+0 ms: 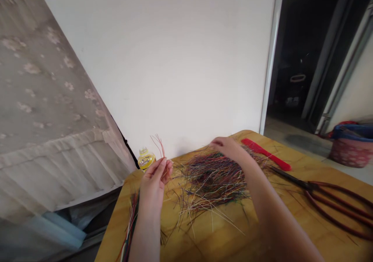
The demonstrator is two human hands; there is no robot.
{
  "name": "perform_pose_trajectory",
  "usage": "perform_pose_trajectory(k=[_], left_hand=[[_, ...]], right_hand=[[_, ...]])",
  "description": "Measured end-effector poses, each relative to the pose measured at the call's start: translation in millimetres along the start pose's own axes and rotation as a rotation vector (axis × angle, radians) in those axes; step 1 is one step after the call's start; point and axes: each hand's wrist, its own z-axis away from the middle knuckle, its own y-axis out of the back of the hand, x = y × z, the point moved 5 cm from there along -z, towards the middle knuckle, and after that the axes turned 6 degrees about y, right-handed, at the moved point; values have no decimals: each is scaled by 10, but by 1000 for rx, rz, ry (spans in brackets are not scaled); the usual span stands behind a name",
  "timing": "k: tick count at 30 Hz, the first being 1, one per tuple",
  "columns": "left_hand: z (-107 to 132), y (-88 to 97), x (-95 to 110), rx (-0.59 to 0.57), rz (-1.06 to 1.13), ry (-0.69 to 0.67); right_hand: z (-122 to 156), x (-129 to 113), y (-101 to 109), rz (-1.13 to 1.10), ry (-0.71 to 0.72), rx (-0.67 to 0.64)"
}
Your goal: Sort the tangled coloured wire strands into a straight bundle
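Note:
My left hand (158,172) is closed in a pinch around a small bunch of thin orange-red wires (162,148), whose loose ends fan out above the fingertips. Over the back of a large tangled pile of thin multicoloured wires (215,180) is my right hand (225,145). Its fingers are curled together, and whatever they may pinch is too small to make out. Beside my left forearm lies another bundle of coloured wires (131,223), partly hidden by the arm. Just behind my left hand stands a yellow-labelled bottle (145,159).
The wooden table (218,240) stands against a white wall. Large scissors (309,186) with long looped handles lie at the right. A red flat strip (266,154) lies behind them. A patterned bin (351,147) is on the floor at right; a curtain (52,110) hangs at left.

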Motion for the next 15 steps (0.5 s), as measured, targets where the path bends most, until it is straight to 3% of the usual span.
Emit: perform_pose_trajectory(k=[2, 5, 10, 15], left_hand=[[6, -7, 28, 3, 16, 10], [24, -35, 36, 26, 40, 32], [53, -89, 3, 27, 37, 69], [50, -85, -6, 19, 35, 83]], right_hand=[[7, 525, 200, 232, -261, 172], [22, 970, 120, 267, -320, 145], [23, 1152, -157, 274, -305, 69], [-8, 1174, -153, 293, -299, 9]])
